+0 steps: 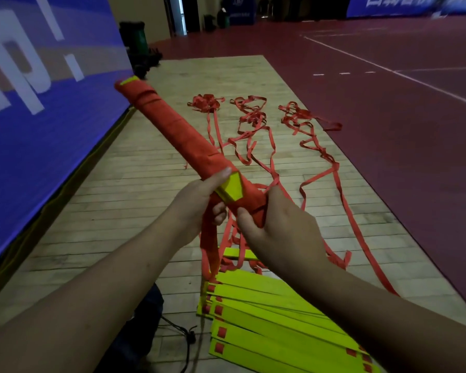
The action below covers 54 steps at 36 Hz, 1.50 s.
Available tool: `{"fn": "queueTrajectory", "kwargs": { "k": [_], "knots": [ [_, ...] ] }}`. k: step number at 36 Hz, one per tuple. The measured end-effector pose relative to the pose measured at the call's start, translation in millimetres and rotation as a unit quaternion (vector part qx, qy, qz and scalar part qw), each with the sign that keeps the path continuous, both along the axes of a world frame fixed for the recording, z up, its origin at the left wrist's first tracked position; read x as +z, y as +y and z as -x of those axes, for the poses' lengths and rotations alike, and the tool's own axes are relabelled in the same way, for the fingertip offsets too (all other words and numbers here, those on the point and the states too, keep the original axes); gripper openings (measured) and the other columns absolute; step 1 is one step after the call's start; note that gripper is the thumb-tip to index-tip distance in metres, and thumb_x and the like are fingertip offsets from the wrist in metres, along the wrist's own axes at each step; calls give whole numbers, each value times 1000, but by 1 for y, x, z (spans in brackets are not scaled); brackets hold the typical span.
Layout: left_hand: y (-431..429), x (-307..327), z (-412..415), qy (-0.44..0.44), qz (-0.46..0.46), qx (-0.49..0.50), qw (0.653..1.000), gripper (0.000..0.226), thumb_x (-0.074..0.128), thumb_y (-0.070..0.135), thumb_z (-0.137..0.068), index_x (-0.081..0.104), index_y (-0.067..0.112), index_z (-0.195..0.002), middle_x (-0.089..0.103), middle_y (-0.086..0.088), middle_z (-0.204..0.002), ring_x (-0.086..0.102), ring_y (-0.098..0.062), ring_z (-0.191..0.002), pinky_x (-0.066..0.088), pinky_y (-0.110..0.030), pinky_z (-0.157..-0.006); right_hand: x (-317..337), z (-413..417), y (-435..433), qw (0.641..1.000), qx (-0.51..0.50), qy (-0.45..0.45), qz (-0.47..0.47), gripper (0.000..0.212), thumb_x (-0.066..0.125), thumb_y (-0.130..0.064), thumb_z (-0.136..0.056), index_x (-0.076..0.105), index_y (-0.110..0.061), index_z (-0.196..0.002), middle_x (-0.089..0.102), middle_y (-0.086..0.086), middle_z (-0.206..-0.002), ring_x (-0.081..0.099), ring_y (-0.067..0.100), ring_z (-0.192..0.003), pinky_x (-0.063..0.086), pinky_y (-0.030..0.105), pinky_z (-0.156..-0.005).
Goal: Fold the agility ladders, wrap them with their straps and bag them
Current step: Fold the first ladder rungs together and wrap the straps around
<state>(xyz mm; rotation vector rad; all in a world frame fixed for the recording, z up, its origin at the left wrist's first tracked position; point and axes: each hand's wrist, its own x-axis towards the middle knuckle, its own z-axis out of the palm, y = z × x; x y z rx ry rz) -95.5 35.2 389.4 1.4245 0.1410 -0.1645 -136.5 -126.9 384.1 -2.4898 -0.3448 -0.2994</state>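
The wrap could have slackened and spilled its rungs if the strap (209, 246) tail, hanging below both hands, lost tension or snagged the loose ladder (267, 313) on the floor (119, 211) beneath them. The left hand (199, 200) clasped the wrapped bundle (172, 130) near its lower end. The right hand (277, 227) gripped that end, and the bundle rose away to the left.

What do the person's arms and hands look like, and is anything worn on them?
The left forearm and right forearm are bare to the frame edge; no sleeves show. The left hand and right hand have no gloves, rings, watch or bands visible.
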Motion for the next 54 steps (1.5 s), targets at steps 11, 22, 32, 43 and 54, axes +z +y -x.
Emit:
{"fn": "queueTrajectory", "kwargs": {
  "k": [11,22,32,43,54],
  "knots": [
    [24,1,4,-91,39,-157,983,77,88,63,-54,52,3,-85,44,5,-49,40,-10,-43,41,-20,-46,10,-20,-23,761,154,486,-402,53,77,-51,-80,63,-16,-117,73,26,-103,72,44,-81,61,52,-74],
    [13,-1,5,81,-98,-157,979,61,46,64,-92,61,7,-107,51,-5,-60,52,-17,-49,42,-27,-54,13,-12,-17,910,106,332,-224,35,50,-38,-104,60,-7,-91,62,9,-72,62,20,-55,53,31,-54],
    [-14,-7,5,68,-96,18,993,43,69,49,-86,66,16,-59,56,-8,-62,50,-19,-47,42,-26,-53,-2,0,-2,984,113,130,50,45,25,-56,-105,46,-17,-115,61,2,-91,63,26,-84,52,43,-74],
    [-10,-1,3,85,9,-11,996,7,53,15,-89,50,9,-88,49,-7,-66,45,-17,-51,38,-24,-46,28,-17,-21,989,108,97,-17,17,52,-32,-103,51,-18,-95,56,-7,-81,51,6,-70,32,20,-55],
    [2,-3,9,11,50,-173,984,27,63,14,-74,63,6,-100,65,-10,-83,61,-23,-70,52,-32,-59,10,-35,-51,885,122,370,-255,52,70,-48,-83,55,-12,-118,72,20,-102,71,30,-83,58,48,-82]
  ]
}}
